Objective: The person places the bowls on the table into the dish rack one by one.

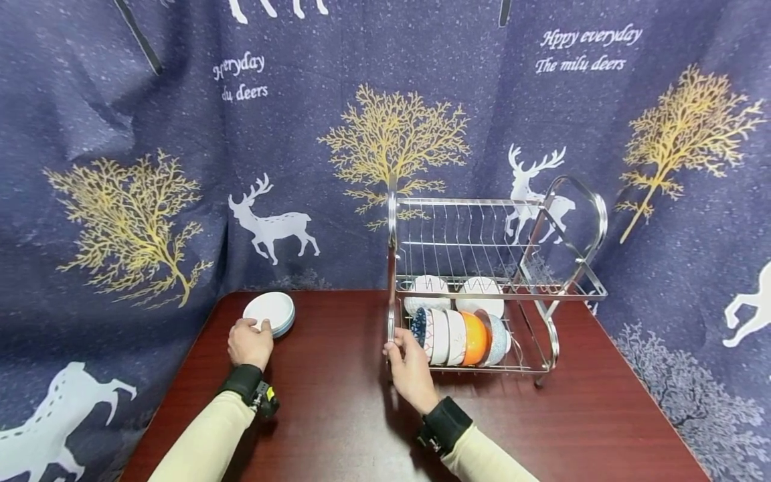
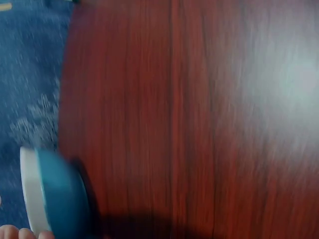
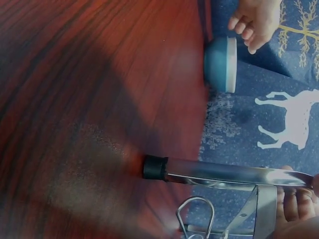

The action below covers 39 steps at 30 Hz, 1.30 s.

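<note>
My left hand (image 1: 250, 344) is at the near left rim of a bowl (image 1: 270, 310) at the table's far left. White inside and around its upper band, the bowl (image 3: 217, 64) is blue below and stands upright. In the right wrist view the left hand's fingers (image 3: 247, 29) are loosely bent just above that rim, not wrapped around it. My right hand (image 1: 413, 372) grips the left front post of a two-tier metal dish rack (image 1: 392, 268), thumb and fingers around the tube. A black foot cap (image 3: 155, 168) ends this post.
On the rack's lower tier, patterned bowls and an orange bowl (image 1: 475, 338) stand on edge in a row. Behind them are two white bowls (image 1: 480, 294). The upper tier (image 1: 470, 248) holds no dishes. A deer-print curtain (image 1: 337, 134) hangs behind the reddish-brown table (image 1: 325, 402).
</note>
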### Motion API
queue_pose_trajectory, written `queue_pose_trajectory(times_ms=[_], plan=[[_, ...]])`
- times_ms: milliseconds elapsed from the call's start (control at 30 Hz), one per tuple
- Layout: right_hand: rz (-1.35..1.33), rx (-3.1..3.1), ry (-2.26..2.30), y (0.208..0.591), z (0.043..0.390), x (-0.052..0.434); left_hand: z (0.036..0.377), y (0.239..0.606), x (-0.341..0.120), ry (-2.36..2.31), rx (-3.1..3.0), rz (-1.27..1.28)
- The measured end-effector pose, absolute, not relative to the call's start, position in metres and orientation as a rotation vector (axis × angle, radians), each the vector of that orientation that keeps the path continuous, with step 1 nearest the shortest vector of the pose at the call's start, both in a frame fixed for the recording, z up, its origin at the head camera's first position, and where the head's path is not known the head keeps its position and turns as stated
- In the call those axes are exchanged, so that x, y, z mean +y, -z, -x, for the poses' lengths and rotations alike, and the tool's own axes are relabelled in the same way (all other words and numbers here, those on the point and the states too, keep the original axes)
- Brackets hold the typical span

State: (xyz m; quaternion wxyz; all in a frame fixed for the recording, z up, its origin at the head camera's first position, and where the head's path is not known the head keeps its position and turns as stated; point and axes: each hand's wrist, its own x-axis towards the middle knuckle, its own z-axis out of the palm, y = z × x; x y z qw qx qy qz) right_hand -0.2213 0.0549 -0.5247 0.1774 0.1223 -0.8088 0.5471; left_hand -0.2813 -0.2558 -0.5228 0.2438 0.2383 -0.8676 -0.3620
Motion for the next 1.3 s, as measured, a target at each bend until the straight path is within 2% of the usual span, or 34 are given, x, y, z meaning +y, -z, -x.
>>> queue_pose_trajectory(times_ms=[433,767,1300], plan=[[-0.432,-2.283,-1.511,0.528,0.221,0.056,0.298,0.526,-0.292,0.892,-2.690,-0.920],[-0.399,-2.296,-1.518,0.530,0.223,0.058,0.306,0.524,-0.297,0.882,-2.809,-0.856],[-0.396,-2.295,-1.547,0.531,0.223,0.058,0.295,0.525,-0.294,0.881,-2.648,-0.776]])
